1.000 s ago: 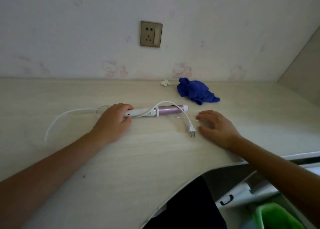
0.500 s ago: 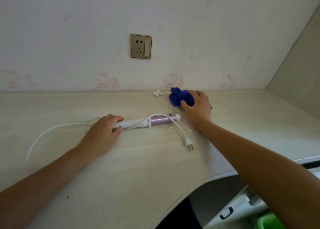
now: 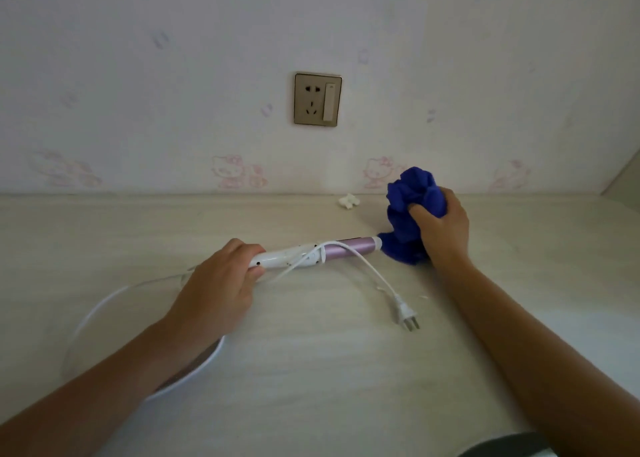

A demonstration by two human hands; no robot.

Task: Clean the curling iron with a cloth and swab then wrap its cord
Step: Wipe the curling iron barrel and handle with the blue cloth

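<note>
Curling iron [image 3: 311, 255]: lies on the desk [image 3: 311, 370], long axis 9-to-3 o'clock, white handle at the 9 end, purple barrel tip at the 3 end.
Left hand [image 3: 221, 283]: fingers curled round the handle, gripping it.
Right hand [image 3: 441, 228]: at 3 o'clock of the tip, nearer to the barrel; fingers closed on a bunched blue cloth [image 3: 412, 197], whose lower fold is just beside the tip, perhaps touching.
Cord [image 3: 372, 271]: draped over the barrel, unwrapped; plug [image 3: 403, 313] at 5 o'clock.
</note>
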